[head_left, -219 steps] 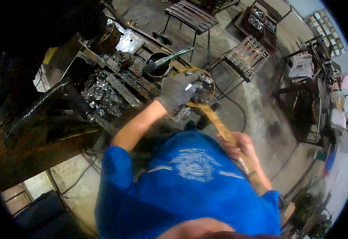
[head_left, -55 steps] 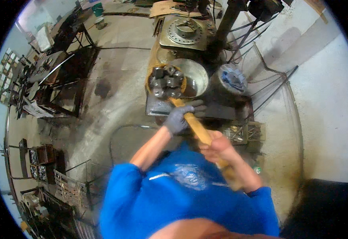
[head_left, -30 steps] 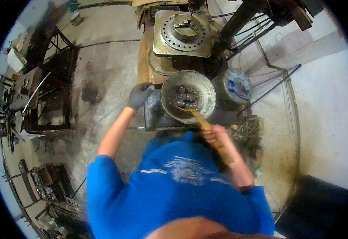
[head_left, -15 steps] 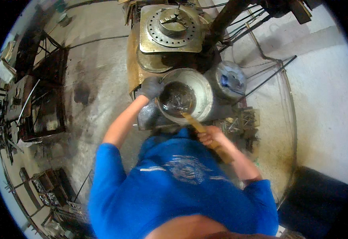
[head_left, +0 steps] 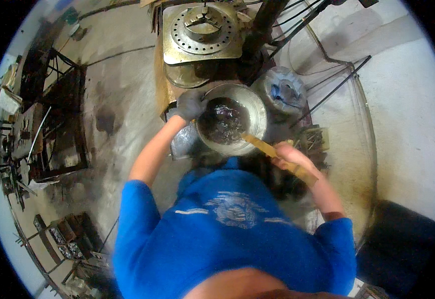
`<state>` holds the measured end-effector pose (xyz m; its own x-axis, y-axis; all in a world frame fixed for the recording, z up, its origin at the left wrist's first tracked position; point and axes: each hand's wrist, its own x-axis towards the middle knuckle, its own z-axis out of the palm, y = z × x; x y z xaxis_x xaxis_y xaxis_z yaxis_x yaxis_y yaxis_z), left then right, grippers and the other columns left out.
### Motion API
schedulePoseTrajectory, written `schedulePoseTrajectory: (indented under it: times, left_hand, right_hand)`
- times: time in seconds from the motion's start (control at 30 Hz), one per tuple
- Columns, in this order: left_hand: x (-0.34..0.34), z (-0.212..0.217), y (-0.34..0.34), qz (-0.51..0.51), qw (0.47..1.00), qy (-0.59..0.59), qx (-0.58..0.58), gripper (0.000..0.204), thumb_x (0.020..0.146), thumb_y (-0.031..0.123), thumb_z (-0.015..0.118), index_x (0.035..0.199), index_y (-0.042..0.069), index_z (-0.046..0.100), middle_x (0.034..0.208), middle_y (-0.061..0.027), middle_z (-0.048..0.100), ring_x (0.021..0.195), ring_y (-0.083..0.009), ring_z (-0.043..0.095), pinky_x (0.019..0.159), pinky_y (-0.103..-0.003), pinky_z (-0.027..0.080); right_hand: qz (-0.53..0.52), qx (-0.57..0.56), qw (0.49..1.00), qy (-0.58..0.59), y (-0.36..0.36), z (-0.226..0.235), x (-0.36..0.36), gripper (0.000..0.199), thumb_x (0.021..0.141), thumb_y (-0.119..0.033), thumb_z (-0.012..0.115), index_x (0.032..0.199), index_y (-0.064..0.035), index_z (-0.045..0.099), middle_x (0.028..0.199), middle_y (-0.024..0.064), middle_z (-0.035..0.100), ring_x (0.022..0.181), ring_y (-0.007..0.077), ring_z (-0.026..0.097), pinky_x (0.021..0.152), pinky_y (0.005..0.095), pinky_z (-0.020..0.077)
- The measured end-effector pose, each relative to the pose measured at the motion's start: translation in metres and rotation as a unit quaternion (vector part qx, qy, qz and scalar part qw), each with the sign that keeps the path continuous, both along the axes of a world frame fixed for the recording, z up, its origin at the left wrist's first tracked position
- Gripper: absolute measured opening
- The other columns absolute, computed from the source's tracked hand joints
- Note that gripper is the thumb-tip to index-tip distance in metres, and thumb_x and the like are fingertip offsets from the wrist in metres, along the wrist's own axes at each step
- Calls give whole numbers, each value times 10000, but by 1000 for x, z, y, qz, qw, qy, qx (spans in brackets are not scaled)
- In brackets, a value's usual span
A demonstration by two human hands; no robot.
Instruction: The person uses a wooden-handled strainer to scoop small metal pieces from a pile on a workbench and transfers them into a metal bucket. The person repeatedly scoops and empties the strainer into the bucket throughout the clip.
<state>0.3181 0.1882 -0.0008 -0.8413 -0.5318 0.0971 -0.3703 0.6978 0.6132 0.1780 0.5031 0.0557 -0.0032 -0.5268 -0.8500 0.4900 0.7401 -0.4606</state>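
Note:
A round metal bowl [head_left: 257, 107] holding dark, wet-looking metal parts [head_left: 225, 119] sits in front of me. My left hand [head_left: 191, 103], in a grey glove, grips the bowl's left rim. My bare right hand [head_left: 288, 155] is closed around a long yellowish wooden stick [head_left: 262, 146]. The stick's far end reaches over the near rim into the bowl. My blue shirt fills the lower part of the view.
Behind the bowl stands a machine with a round perforated metal plate [head_left: 202, 31]. A bucket lined with a blue bag [head_left: 283, 92] sits to the right. Metal racks with parts [head_left: 53, 119] stand on the left on the stained concrete floor [head_left: 122, 89]. Cables and rods run at upper right.
My view turned from a cluttered workbench to the bowl by the machine. My left hand left the stick and took the bowl's left rim; the stick's end now dips into the bowl.

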Motion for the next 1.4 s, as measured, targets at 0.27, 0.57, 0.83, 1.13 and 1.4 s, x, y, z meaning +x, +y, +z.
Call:
schedulePoseTrajectory:
  times: [0.27, 0.57, 0.83, 1.13, 1.4]
  left_hand:
    - [-14, 1, -4, -15, 997, -34, -64, 261, 723, 313, 578, 856, 99, 643, 770, -164, 605, 718, -343, 585, 636, -420, 462]
    - [0, -27, -39, 72, 993, -86, -37, 316, 696, 385, 594, 852, 116, 652, 834, -166, 614, 780, -337, 595, 699, -413, 469]
    - [3, -28, -41, 67, 997, -29, -20, 320, 691, 381, 595, 860, 115, 652, 830, -172, 612, 765, -336, 597, 694, -403, 471]
    - [-3, -14, -27, -17, 998, -45, -39, 243, 710, 292, 587, 871, 122, 652, 801, -163, 607, 752, -336, 586, 669, -407, 463]
    - [1, -19, -20, -5, 999, -47, -15, 249, 718, 286, 576, 898, 129, 647, 794, -160, 608, 737, -342, 584, 656, -418, 465]
  right_hand:
    - [-123, 49, 991, -27, -2, -8, 53, 146, 787, -154, 440, 898, -60, 460, 576, -33, 303, 432, 65, 252, 377, 230, 208]
    - [-203, -139, 921, -303, -24, -48, 64, 227, 873, -212, 396, 981, -17, 440, 618, -50, 334, 471, 49, 290, 393, 187, 243]
    - [-154, -175, 951, -202, -1, -23, 65, 237, 843, -211, 476, 990, -26, 476, 665, -20, 380, 475, 57, 299, 384, 213, 255]
    - [-159, -61, 965, -200, -3, -28, 45, 207, 875, -210, 433, 959, -23, 461, 626, -51, 351, 445, 20, 302, 359, 170, 220]
    - [-125, -13, 987, -103, 0, -10, 33, 133, 789, -132, 492, 895, -53, 478, 582, -24, 374, 425, 68, 329, 376, 232, 235]
